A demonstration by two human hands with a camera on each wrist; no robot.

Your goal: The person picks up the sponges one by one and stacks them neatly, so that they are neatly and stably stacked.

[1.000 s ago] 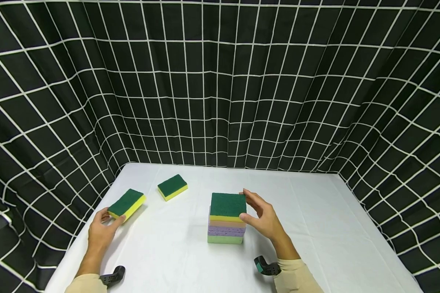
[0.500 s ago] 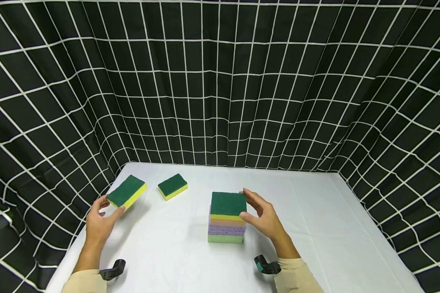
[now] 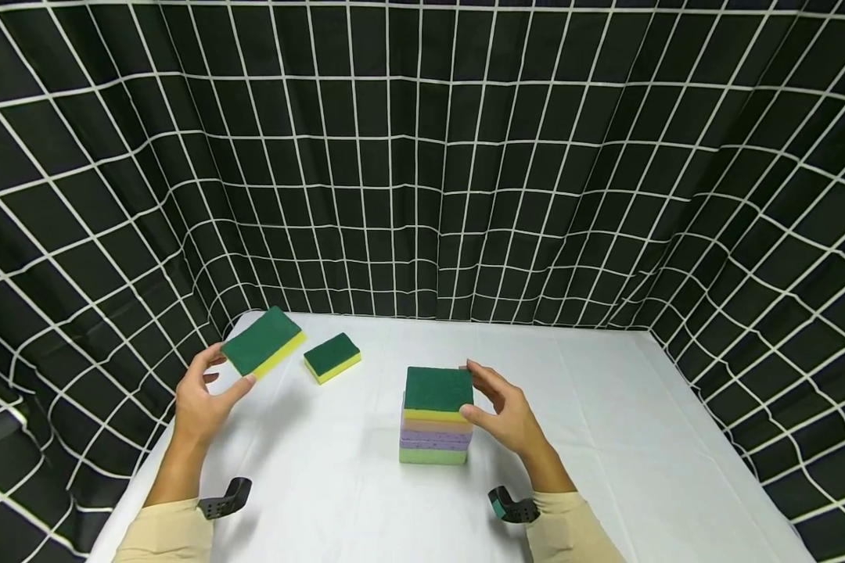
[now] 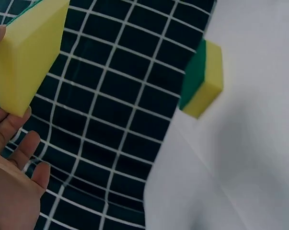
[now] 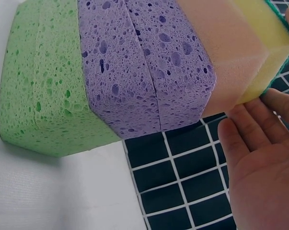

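Note:
My left hand (image 3: pixel 200 399) pinches a yellow scrub sponge (image 3: pixel 264 342) with a green top between thumb and fingers, raised off the table at the left. In the left wrist view its yellow side (image 4: pixel 31 57) faces the camera. My right hand (image 3: pixel 508 418) is at a stack of sponges, with thumb and fingers gripping opposite edges of the green-topped scrub sponge (image 3: pixel 439 389) on top. Beneath that lie a peach sponge (image 5: pixel 230 48), two purple sponges (image 5: pixel 139 72) and light green ones (image 5: pixel 43 91) at the bottom.
Another green-and-yellow scrub sponge (image 3: pixel 332 357) lies on the white table (image 3: pixel 605 438), right of the held one. A black curtain with a white grid (image 3: pixel 422 156) encloses the back and sides. A black camera mount is on each wrist.
The left hand has lifted its scrub sponge higher and carried it forward and a little to the right. My right hand and the stack have stayed in place.

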